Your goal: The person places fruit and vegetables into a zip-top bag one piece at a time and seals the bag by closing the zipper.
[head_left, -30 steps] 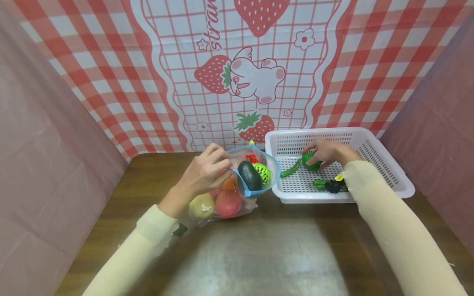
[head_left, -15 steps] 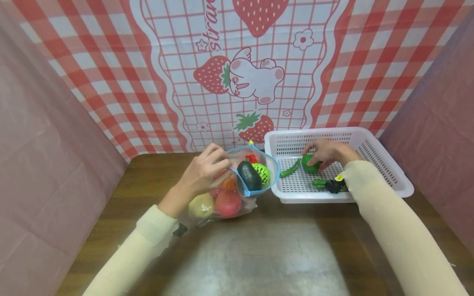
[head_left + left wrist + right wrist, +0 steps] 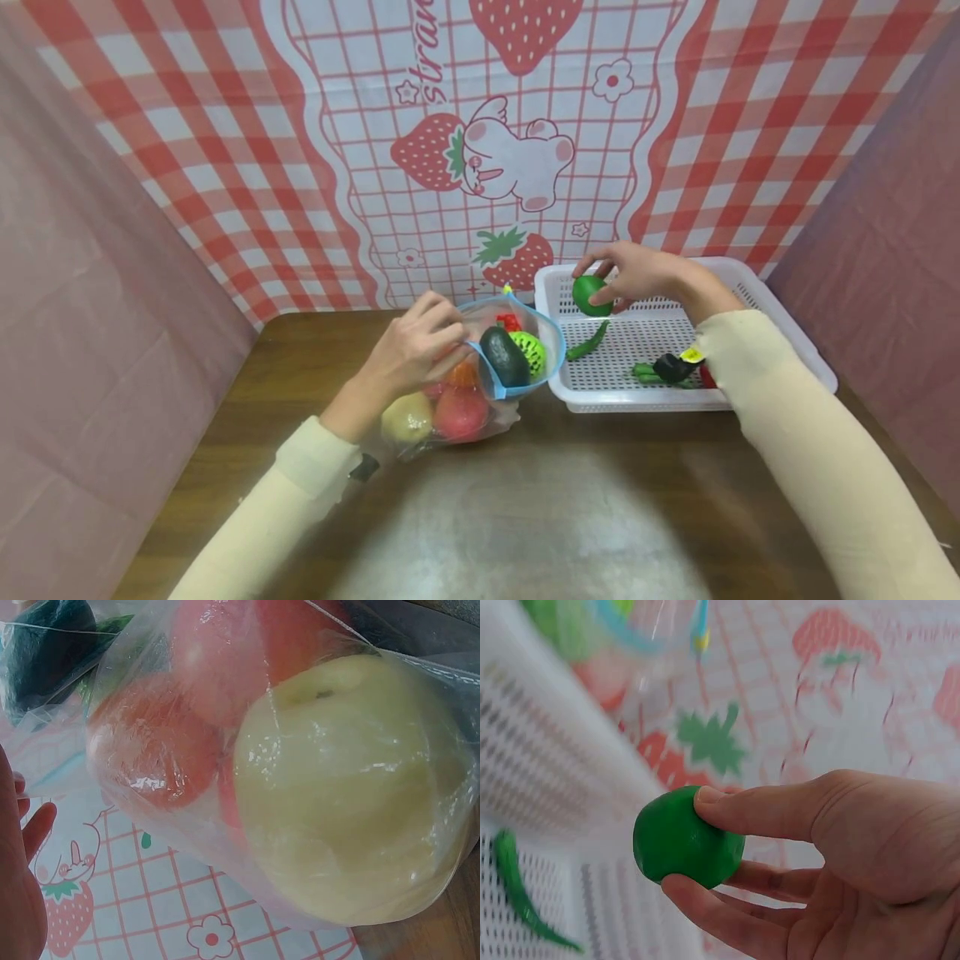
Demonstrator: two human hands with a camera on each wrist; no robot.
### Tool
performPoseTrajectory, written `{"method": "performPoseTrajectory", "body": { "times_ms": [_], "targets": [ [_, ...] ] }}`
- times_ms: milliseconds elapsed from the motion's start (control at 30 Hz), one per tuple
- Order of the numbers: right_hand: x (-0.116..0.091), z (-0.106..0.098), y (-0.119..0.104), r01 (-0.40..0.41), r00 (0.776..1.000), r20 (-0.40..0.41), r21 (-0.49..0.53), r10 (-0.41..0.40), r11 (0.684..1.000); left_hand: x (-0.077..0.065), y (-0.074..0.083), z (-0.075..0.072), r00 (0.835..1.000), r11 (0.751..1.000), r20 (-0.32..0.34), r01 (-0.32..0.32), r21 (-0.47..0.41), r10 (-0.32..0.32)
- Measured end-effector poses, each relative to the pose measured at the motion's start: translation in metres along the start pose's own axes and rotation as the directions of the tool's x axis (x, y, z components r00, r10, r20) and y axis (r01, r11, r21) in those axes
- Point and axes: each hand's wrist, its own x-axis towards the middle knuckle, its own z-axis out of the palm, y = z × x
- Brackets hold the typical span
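My right hand (image 3: 633,273) holds a round green toy fruit (image 3: 588,296) above the back left part of the white basket (image 3: 637,402). In the right wrist view, thumb and fingers grip the green fruit (image 3: 676,844) from the side. The left hand (image 3: 420,342) pinches the blue-edged rim of a clear zip bag (image 3: 500,392), keeping its mouth open. Inside the bag are a dark green avocado (image 3: 504,356), a bright green piece with black seeds (image 3: 530,353), a yellow-green fruit (image 3: 352,795), reddish round fruits (image 3: 154,742) and a small red item (image 3: 509,322).
A green chili pepper (image 3: 588,342) lies in the basket. Near its front are an eggplant-like dark item (image 3: 670,367) with a yellow tag and a partly hidden red item (image 3: 707,377). A strawberry-print cloth (image 3: 525,167) hangs behind the wooden table (image 3: 540,517).
The right hand has lifted the round green fruit off the basket floor and moved it up and to the left. The left hand and the bag stay in place.
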Motion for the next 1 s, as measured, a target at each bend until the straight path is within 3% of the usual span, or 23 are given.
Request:
{"method": "performPoseTrajectory", "body": {
  "times_ms": [367, 667, 767, 1000],
  "targets": [
    [-0.017, 0.022, -0.060, 0.213, 0.977, 0.004, -0.024, -0.213, 0.977, -0.001, 0.000, 0.000, 1.000, 1.000, 0.012, 0.014, -0.009, -0.014],
    [-0.019, 0.037, -0.085, 0.432, 0.900, -0.020, -0.107, -0.436, 0.896, -0.001, 0.000, -0.001, 1.000, 1.000, 0.013, 0.009, -0.010, -0.009],
    [-0.018, 0.043, -0.089, 0.453, 0.887, -0.039, -0.109, -0.460, 0.885, -0.002, 0.000, -0.001, 1.000, 1.000, 0.010, 0.002, -0.007, -0.002],
    [-0.016, 0.045, -0.089, 0.445, 0.891, -0.044, -0.104, -0.451, 0.890, -0.002, -0.001, 0.000, 1.000, 1.000, 0.002, -0.006, -0.005, 0.006]
  ]
}}
